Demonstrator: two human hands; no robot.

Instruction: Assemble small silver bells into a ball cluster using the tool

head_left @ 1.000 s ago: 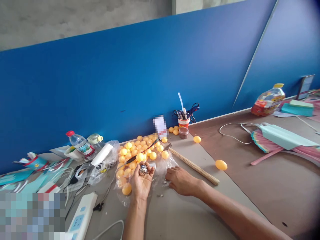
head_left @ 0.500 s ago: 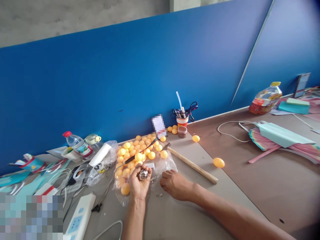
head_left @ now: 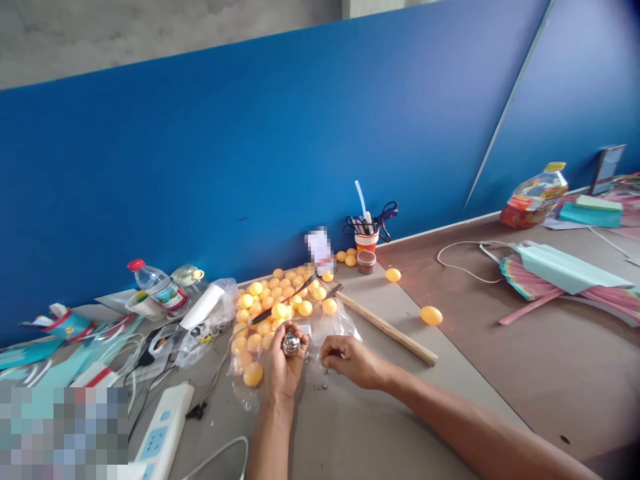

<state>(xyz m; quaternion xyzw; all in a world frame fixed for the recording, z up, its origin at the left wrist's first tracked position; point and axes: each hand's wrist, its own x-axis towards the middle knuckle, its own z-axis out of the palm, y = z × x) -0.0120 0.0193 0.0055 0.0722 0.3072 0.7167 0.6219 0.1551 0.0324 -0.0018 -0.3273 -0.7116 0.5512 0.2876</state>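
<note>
My left hand (head_left: 283,367), palm up, has its fingers curled around a shiny silvery ball (head_left: 291,345) with a bumpy-looking surface. To its right, my right hand (head_left: 350,359) is closed in a pinch low over the desk; whatever is between the fingertips is too small to make out. Small shiny metal pieces (head_left: 321,387) lie on the desk just below the right fingertips. Behind both hands, many orange balls (head_left: 270,293) fill a clear plastic bag (head_left: 340,325). A dark-handled tool (head_left: 263,317) with a cord lies across the balls.
A wooden-handled hammer (head_left: 385,327) lies right of the bag. Loose orange balls (head_left: 431,315) rest on the desk. A cup of tools (head_left: 367,239) stands against the blue partition (head_left: 250,167). At left are a power strip (head_left: 165,427), cables and a bottle (head_left: 157,287).
My right hand has lifted slightly and its fingers have drawn into a pinch, uncovering more small metal pieces. The left hand still holds the silvery ball; one loose orange ball has shifted slightly.
</note>
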